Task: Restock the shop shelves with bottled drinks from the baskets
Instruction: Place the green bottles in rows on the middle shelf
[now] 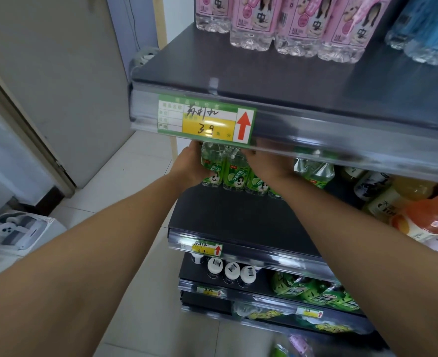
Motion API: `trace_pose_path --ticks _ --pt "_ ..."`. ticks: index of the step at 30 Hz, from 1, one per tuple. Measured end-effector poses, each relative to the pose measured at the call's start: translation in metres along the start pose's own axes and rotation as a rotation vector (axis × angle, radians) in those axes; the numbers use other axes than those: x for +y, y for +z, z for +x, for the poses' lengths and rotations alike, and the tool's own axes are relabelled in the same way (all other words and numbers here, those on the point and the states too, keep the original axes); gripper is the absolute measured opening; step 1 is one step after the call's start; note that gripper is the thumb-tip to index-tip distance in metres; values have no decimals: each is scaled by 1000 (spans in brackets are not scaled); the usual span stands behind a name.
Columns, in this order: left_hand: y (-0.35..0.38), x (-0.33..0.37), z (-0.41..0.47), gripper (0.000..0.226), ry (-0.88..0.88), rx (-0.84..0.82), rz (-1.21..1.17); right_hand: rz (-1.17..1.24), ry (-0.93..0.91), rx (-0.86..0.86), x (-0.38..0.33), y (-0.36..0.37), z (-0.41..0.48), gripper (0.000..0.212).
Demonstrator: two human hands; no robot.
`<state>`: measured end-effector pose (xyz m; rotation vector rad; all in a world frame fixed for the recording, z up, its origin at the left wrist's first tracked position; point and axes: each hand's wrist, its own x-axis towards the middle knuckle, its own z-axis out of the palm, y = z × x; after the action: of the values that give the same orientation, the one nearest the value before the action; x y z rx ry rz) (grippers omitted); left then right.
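Head cam: both forearms reach fwd beneath the upper shelf (264, 73). L hand (189, 163) lies against the left side of a tight row of green-label bottles (234, 173). R hand (261, 161) lies against the row's right side, so the bottles sit between the 2 palms. Fingers of both hands run up behind the upper shelf's front lip & its price tag (205, 119). They're hidden, so can't tell how far they curl or whether they grip. The row stands upright on the mid shelf (238, 220), at its left end, well back from the front edge. One more green bottle (314, 171) sits just right of R hand, tilted. Farther right on the same level are orange & yellow drinks (424, 217). Upper shelf carries pink-label bottles (254, 21) w/ blue-label bottles (429, 29) beside them at right. Below the mid shelf stand white-capped bottles (232, 270), w/ green packs (316, 292) to their right. White box (19, 233) sits on the tiled floor (135, 181) at far left.
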<state>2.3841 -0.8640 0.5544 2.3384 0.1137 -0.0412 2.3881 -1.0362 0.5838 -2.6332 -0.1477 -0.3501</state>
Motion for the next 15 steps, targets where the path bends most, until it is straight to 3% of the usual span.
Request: trace_pose_path --ticks 4,8,11,15 --pt "-2 4 -17 82 -19 -33 142 -157 -91 48 4 -10 -15 18" --pt "-1 10 -37 64 -32 -72 261 -244 -214 42 15 -20 -36 26" --pt "1 12 -53 51 -37 -92 354 -327 -219 -102 26 -24 -48 38" --pt "5 15 -76 51 20 -101 533 -385 -167 -299 38 -30 -69 44"
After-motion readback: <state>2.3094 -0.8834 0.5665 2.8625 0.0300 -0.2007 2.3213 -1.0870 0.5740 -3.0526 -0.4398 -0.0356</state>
